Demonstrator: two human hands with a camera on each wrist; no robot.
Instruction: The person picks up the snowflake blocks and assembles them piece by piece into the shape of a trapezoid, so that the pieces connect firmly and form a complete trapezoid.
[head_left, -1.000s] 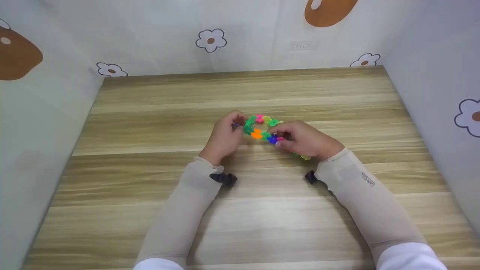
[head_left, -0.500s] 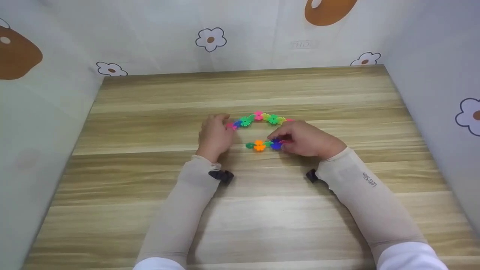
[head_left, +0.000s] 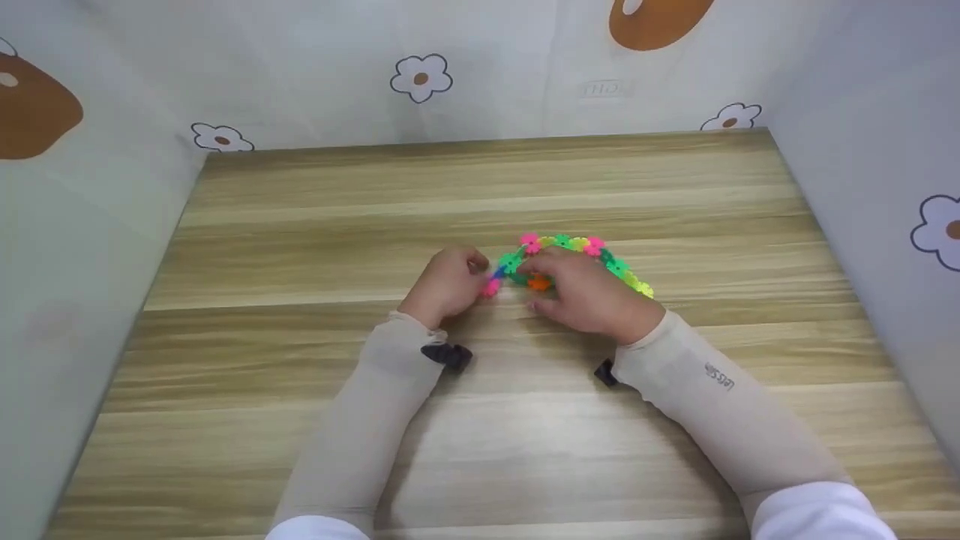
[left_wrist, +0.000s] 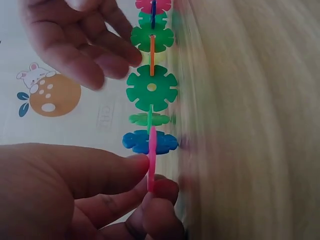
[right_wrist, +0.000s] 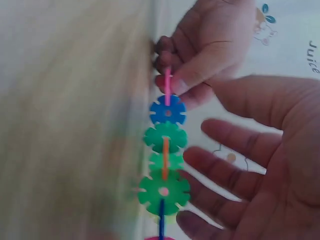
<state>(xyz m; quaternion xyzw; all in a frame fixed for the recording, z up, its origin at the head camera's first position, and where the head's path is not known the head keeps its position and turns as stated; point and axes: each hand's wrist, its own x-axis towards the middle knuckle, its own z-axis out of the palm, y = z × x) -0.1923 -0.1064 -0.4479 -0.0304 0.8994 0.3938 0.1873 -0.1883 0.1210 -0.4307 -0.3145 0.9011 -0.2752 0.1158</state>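
A chain of interlocking notched plastic discs (head_left: 562,240), in green, yellow, pink, blue and orange, lies bent in an arch over the tabletop. My left hand (head_left: 450,285) pinches the pink disc (left_wrist: 152,162) at one end, between thumb and fingers; a blue disc (left_wrist: 137,142) adjoins it. My right hand (head_left: 589,296) spreads over the near stretch of chain, its fingers loose and apart beside the green disc (right_wrist: 163,191) in the right wrist view. In the head view this hand hides part of the chain. An orange disc (head_left: 538,283) shows by its fingers.
The wood-grain tabletop (head_left: 337,225) extends around both hands. Pale walls with printed flowers (head_left: 421,78) close off the back and both sides. Black wrist cameras (head_left: 448,356) sit on the beige sleeves (head_left: 360,420).
My right hand has let go of the blue disc it held and moved slightly left, opening. My left hand has come right and nearer with the pink end, and the arch has shifted right.
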